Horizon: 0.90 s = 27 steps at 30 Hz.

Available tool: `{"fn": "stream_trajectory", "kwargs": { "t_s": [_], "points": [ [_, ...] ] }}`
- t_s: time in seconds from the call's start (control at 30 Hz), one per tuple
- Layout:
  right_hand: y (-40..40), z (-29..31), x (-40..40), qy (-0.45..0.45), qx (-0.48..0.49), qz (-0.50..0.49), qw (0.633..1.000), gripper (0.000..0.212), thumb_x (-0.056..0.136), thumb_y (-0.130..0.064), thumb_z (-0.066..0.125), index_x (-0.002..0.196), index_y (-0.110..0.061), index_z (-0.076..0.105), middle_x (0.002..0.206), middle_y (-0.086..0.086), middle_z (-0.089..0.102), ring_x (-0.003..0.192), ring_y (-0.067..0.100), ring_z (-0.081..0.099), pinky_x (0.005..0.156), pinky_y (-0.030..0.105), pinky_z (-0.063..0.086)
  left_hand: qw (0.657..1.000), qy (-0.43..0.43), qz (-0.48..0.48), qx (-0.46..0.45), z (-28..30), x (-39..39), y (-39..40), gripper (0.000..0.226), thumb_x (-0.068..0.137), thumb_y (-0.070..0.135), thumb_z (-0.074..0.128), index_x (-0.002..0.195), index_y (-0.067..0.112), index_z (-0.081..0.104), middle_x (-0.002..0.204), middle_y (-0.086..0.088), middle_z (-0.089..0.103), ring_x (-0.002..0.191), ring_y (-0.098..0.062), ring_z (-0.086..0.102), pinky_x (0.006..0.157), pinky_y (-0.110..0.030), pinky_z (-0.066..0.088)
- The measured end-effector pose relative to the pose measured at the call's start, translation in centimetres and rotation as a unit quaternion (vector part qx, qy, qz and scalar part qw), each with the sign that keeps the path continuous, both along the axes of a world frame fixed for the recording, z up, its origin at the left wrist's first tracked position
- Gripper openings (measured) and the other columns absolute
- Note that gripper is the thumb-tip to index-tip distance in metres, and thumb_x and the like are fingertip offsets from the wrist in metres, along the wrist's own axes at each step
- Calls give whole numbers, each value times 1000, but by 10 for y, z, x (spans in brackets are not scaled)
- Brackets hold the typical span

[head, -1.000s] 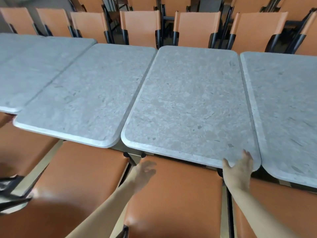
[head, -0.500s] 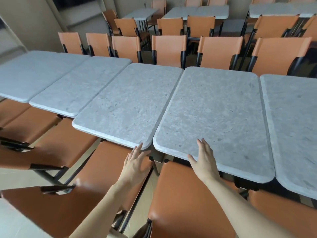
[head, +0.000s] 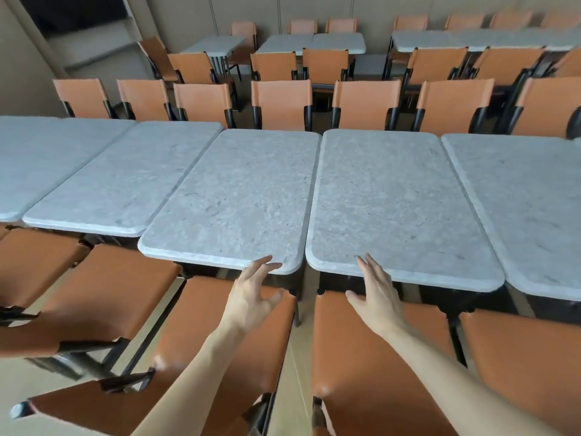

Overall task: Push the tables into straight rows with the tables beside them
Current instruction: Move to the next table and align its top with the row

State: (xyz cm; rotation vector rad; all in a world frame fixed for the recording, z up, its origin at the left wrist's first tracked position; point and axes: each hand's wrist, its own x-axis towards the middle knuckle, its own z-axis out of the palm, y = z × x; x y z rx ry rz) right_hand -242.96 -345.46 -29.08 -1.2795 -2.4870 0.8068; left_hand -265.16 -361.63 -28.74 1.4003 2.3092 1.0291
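Note:
A row of grey stone-topped tables runs across the view. The middle-left table (head: 239,196) and the middle-right table (head: 396,202) stand side by side with a thin gap between them. The middle-left table's near edge sits a little nearer to me than that of the table on its left (head: 125,180). My left hand (head: 251,294), fingers spread, reaches the near right corner of the middle-left table. My right hand (head: 377,291), fingers straight, lies over the near edge of the middle-right table. Neither hand holds anything.
Orange chairs (head: 226,335) (head: 377,357) stand pushed under the near side, right beneath my arms. Another table (head: 528,209) continues the row to the right. More orange chairs (head: 283,102) line the far side, with further tables (head: 311,42) behind them.
The view has lifted and shifted left along the row. Both hands have moved left and forward, from the near right of one table to the seam between two tables.

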Motion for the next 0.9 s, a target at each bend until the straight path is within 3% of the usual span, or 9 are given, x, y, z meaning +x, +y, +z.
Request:
{"fn": "stream_trajectory", "kwargs": {
  "t_s": [0.2, 0.3, 0.37, 0.47, 0.57, 0.9],
  "points": [
    [-64, 30, -35, 23, -4, -16, 1000, 72, 99, -29, 63, 160, -23, 25, 170, -4, 11, 155, 20, 15, 122, 43, 27, 999, 20, -30, 20, 17, -39, -34, 49, 85, 30, 77, 131, 34, 60, 148, 13, 47, 126, -14, 53, 97, -35, 50],
    [-87, 45, -36, 20, -1, -14, 1000, 69, 100, -30, 60, 159, -25, 26, 170, -8, 9, 155, 17, 15, 122, 46, 28, 999, 20, -36, 25, 26, -43, -46, 50, 85, 31, 77, 131, 34, 59, 148, 13, 45, 94, -16, 65, 82, -34, 53],
    [-101, 56, -32, 17, -2, -17, 1000, 66, 100, -31, 59, 158, -26, 28, 169, -10, 10, 154, 16, 17, 122, 46, 28, 998, 18, -42, 31, 32, -41, -52, 51, 86, 30, 77, 133, 32, 59, 149, 12, 45, 77, -20, 62, 77, -32, 52],
    [-122, 72, -22, 16, 9, -13, 1000, 64, 102, -32, 58, 158, -27, 28, 169, -10, 12, 154, 14, 18, 121, 42, 28, 997, 18, -58, 52, 43, -35, -64, 53, 87, 27, 76, 137, 29, 56, 147, 10, 46, 99, -29, 63, 83, -34, 52],
    [-142, 89, -9, 23, 22, -21, 999, 63, 103, -31, 57, 159, -27, 27, 169, -11, 14, 153, 13, 20, 119, 33, 26, 996, 21, -65, 60, 57, -26, -80, 56, 89, 28, 73, 140, 27, 51, 147, 10, 45, 126, -19, 53, 93, -38, 52],
    [-241, 149, 33, 107, 57, -37, 992, 63, 103, -28, 56, 159, -27, 27, 166, -11, 21, 153, 9, 21, 117, 27, 24, 992, 31, -90, 86, 111, 6, -163, 55, 90, 29, 72, 140, 28, 50, 146, 11, 46, 133, -17, 47, 104, -40, 46]
  ]
}}
